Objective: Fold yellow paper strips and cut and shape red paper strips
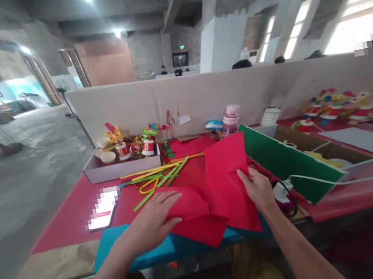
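Pinching red paper (228, 180) at right edge — right hand (257, 190); left hand (155, 219) half-spread at left — phone (105, 209) apart

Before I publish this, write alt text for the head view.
A person's left hand and right hand handle red material over a blue sheet at a table. Beyond lie green and yellow strips; a phone is at left, a green-sided box at right.
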A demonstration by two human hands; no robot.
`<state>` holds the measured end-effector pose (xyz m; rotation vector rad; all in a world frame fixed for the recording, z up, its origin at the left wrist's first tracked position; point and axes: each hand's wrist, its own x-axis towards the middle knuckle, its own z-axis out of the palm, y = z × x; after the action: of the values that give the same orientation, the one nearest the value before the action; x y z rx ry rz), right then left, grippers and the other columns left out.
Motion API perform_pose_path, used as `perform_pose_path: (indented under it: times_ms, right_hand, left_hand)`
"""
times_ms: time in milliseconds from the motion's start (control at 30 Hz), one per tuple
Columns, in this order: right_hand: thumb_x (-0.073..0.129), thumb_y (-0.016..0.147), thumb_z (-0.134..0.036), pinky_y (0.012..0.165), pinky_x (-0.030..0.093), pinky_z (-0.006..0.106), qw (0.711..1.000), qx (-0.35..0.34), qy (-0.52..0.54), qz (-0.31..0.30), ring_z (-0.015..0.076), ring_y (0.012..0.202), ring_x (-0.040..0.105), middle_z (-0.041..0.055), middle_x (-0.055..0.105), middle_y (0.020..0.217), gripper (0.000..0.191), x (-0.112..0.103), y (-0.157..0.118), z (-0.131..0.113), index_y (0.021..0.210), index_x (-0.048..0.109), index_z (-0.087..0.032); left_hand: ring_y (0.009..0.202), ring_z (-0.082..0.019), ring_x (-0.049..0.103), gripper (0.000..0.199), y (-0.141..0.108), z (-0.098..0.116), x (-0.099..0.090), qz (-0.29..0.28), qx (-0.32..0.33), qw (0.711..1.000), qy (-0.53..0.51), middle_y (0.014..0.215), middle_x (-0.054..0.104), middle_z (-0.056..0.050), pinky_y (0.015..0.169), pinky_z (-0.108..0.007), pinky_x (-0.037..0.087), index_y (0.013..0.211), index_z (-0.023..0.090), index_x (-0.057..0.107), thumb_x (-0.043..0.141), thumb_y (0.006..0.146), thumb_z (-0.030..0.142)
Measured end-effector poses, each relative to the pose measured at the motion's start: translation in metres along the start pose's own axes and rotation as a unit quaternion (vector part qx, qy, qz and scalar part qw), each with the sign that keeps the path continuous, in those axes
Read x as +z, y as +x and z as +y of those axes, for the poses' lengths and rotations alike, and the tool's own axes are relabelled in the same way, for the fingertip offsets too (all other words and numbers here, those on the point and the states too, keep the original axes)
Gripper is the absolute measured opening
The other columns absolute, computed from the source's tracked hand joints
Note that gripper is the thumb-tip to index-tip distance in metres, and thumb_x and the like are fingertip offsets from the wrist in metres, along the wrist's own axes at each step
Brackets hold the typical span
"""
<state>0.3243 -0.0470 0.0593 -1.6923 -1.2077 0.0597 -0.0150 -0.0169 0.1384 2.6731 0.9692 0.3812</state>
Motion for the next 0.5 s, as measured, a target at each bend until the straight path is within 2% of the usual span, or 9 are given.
perform_pose_path:
  times_ms: [100,167,200,267,300,333,367,433,500]
  right_hand:
    - [0.046,0.089,-0.050,0.069,0.045,0.028,1.000,-0.027,0.001,-0.013,0.0218,0.075,0.066,0.0078,0.072,0.084,0.036,-0.005,-0.004,-0.008,0.087,0.063,-0.019]
    - [0.045,0.090,-0.049,0.067,0.044,0.027,0.999,-0.047,-0.005,-0.016,0.0199,0.070,0.064,0.0062,0.070,0.078,0.035,-0.008,-0.007,-0.012,0.083,0.061,-0.019]
    - [0.045,0.090,-0.049,0.066,0.043,0.027,0.998,-0.057,-0.009,-0.015,0.0192,0.068,0.063,0.0056,0.069,0.076,0.035,-0.008,-0.008,-0.014,0.081,0.060,-0.019]
    - [0.045,0.091,-0.049,0.064,0.042,0.026,0.997,-0.075,-0.016,-0.015,0.0179,0.064,0.060,0.0044,0.067,0.072,0.035,-0.008,-0.011,-0.016,0.078,0.058,-0.019]
    - [0.045,0.091,-0.049,0.063,0.041,0.026,0.996,-0.083,-0.017,-0.015,0.0173,0.061,0.058,0.0036,0.065,0.070,0.035,-0.008,-0.012,-0.016,0.076,0.057,-0.020]
    - [0.045,0.091,-0.049,0.062,0.041,0.026,0.996,-0.088,-0.017,-0.017,0.0168,0.060,0.057,0.0029,0.063,0.068,0.035,-0.007,-0.012,-0.017,0.075,0.056,-0.020]
    - [0.045,0.091,-0.049,0.062,0.040,0.026,0.996,-0.091,-0.016,-0.017,0.0165,0.059,0.056,0.0023,0.062,0.066,0.035,-0.007,-0.013,-0.017,0.074,0.055,-0.020]
    - [0.046,0.091,-0.049,0.062,0.041,0.026,0.996,-0.087,-0.014,-0.015,0.0164,0.059,0.055,0.0019,0.061,0.064,0.035,-0.007,-0.014,-0.018,0.073,0.055,-0.020]
    - [0.045,0.091,-0.049,0.063,0.042,0.026,0.997,-0.078,-0.009,-0.013,0.0174,0.062,0.058,0.0031,0.064,0.068,0.035,-0.009,-0.014,-0.019,0.077,0.057,-0.019]
  left_hand:
    - [0.118,-0.025,0.054,0.044,0.069,-0.008,0.016,-0.217,0.046,0.974,-0.041,0.132,0.057,-0.011,0.098,-0.036,0.044,0.126,0.020,0.057,0.054,0.086,0.036]
    - [0.095,-0.022,0.065,0.036,0.100,-0.022,0.032,-0.362,0.056,0.927,-0.081,0.108,0.069,-0.010,0.082,-0.032,0.050,0.113,0.018,0.065,0.048,0.089,0.039]
    - [0.085,-0.021,0.066,0.035,0.111,-0.029,0.041,-0.353,0.049,0.930,-0.088,0.099,0.071,-0.009,0.076,-0.030,0.050,0.108,0.019,0.067,0.046,0.090,0.039]
    - [0.084,-0.021,0.065,0.033,0.127,-0.040,0.064,-0.220,0.036,0.973,-0.060,0.099,0.070,-0.010,0.074,-0.030,0.048,0.111,0.018,0.065,0.055,0.085,0.036]
    - [0.092,-0.024,0.063,0.039,0.133,-0.043,0.075,-0.139,0.030,0.989,-0.029,0.107,0.068,-0.013,0.079,-0.031,0.047,0.114,0.017,0.064,0.062,0.080,0.036]
    - [0.098,-0.027,0.061,0.044,0.138,-0.044,0.087,-0.090,0.014,0.996,-0.002,0.112,0.066,-0.015,0.082,-0.033,0.045,0.116,0.017,0.063,0.064,0.078,0.038]
    - [0.100,-0.028,0.060,0.043,0.141,-0.045,0.097,-0.069,-0.010,0.998,0.010,0.110,0.066,-0.015,0.083,-0.035,0.044,0.113,0.017,0.064,0.063,0.078,0.042]
    - [0.092,-0.027,0.060,0.038,0.145,-0.044,0.111,-0.075,-0.044,0.996,-0.004,0.096,0.069,-0.013,0.079,-0.034,0.043,0.100,0.018,0.069,0.061,0.079,0.048]
    - [0.074,-0.021,0.059,0.032,0.145,-0.044,0.115,-0.083,-0.048,0.991,-0.088,0.073,0.067,-0.006,0.069,-0.028,0.041,0.080,0.017,0.070,0.067,0.073,0.048]
